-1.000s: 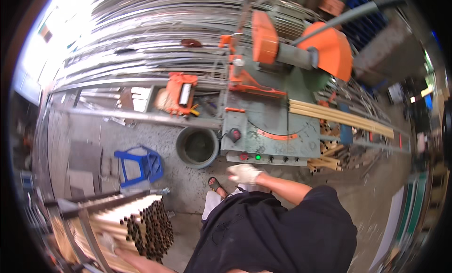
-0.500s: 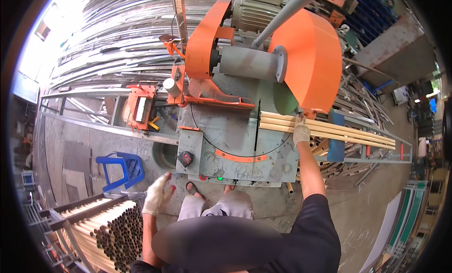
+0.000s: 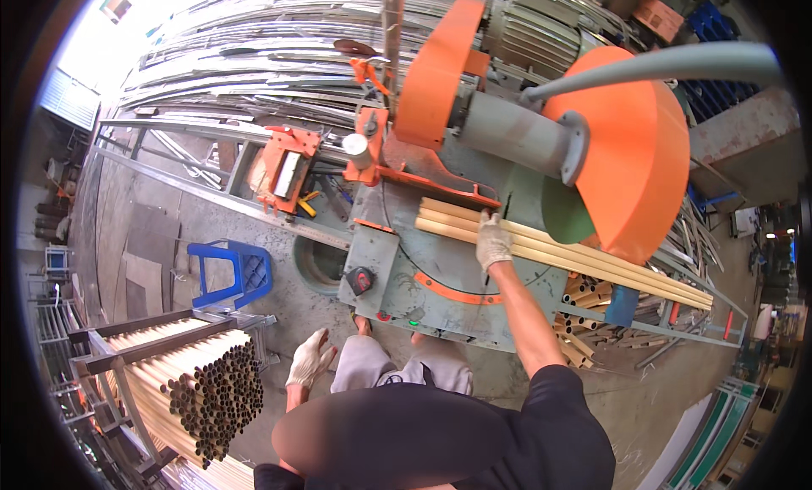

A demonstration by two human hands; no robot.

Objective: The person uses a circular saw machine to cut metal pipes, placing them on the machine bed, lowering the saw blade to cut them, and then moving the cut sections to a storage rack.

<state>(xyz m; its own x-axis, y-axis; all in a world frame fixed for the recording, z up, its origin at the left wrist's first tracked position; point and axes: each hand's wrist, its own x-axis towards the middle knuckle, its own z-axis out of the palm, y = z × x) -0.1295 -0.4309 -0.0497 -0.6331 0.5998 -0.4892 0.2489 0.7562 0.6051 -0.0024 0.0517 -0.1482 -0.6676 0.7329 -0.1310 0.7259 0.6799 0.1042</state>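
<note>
The orange guard point(image 3: 626, 152) is hiding the saw blade. The right hand point(image 3: 493, 240) is covering part of the tan tubes point(image 3: 592, 262). At six o'clock, a blur point(image 3: 406, 439) is masking the person's head.

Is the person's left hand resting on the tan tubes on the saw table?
No, the gloved left hand hangs free beside the thigh; the gloved right hand rests on the tan tubes.

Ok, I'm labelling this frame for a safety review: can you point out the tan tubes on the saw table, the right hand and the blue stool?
tan tubes point(image 3: 584, 260): head view, mid-length of the bundle.
right hand point(image 3: 492, 240): head view, back of the glove, resting on the tubes.
blue stool point(image 3: 241, 270): head view, its seat.
</note>
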